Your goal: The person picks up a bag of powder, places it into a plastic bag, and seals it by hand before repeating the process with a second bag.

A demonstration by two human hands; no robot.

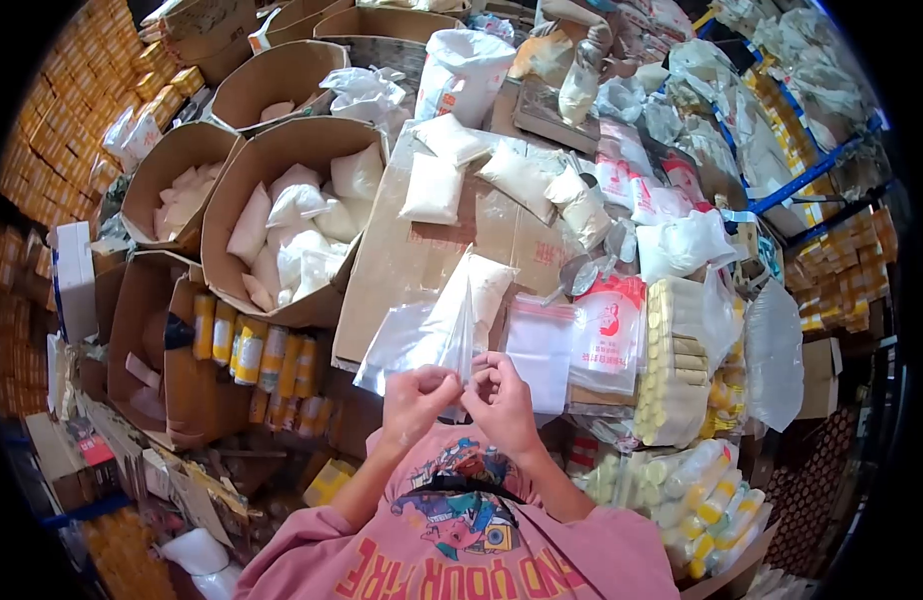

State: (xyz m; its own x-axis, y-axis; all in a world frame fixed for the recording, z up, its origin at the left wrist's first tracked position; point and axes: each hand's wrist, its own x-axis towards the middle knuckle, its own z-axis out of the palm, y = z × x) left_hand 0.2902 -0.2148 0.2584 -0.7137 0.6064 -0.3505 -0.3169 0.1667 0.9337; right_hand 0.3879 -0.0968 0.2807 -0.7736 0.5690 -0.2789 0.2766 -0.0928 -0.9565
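Close to my chest, my left hand (419, 402) pinches the lower edge of a clear plastic bag (407, 342). My right hand (499, 398) is closed at the bag's other edge, fingertips pinched together just beside the left. The bag looks flat and spreads forward to the left over a cardboard sheet (382, 265). Just beyond it lies a packet of pale powder (492, 287), partly hidden by the plastic. More filled packets (434, 188) rest at the far side of the cardboard. To the right of my hands sits a stack of flat clear bags (539, 345).
A large carton (214, 262) at left holds several powder packets. Red-printed bags (610, 325) and a metal scoop (580, 275) lie to the right, near bundled pale-yellow rolls (675, 365). An open white sack (464, 75) and a scale (552, 112) stand at the back.
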